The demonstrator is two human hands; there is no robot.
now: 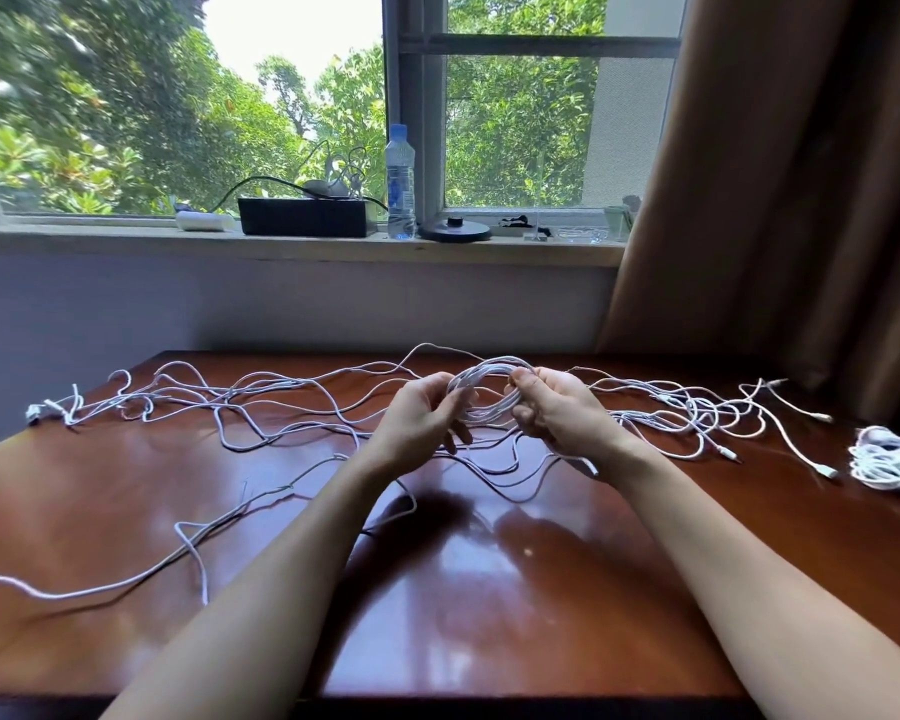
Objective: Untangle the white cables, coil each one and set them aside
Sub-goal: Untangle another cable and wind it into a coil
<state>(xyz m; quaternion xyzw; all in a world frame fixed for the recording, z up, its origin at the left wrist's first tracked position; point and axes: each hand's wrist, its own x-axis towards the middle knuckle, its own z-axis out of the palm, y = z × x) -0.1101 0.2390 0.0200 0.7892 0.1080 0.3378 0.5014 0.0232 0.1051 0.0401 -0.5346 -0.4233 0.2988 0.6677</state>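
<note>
Now I see loose white tangled cables (pixel 261 402) sprawled over the glossy reddish-brown wooden table (pixel 489 589), left of the partly wound white cable coil (pixel 489 387). The left hand (pixel 422 418) curls its fingers round the coil's left rim. The coil's long axis runs left to right between both hands, equally near each. The right hand (pixel 557 413) grips its right rim, fingers curled; both forearms converge. Far right of the coil lies a finished white cable bundle (pixel 889 462).

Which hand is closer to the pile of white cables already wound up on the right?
Right. The right hand holds the half-wound coil, with the finished pile off to its right. The left hand holds the coil's other side, farther from the pile.
</note>
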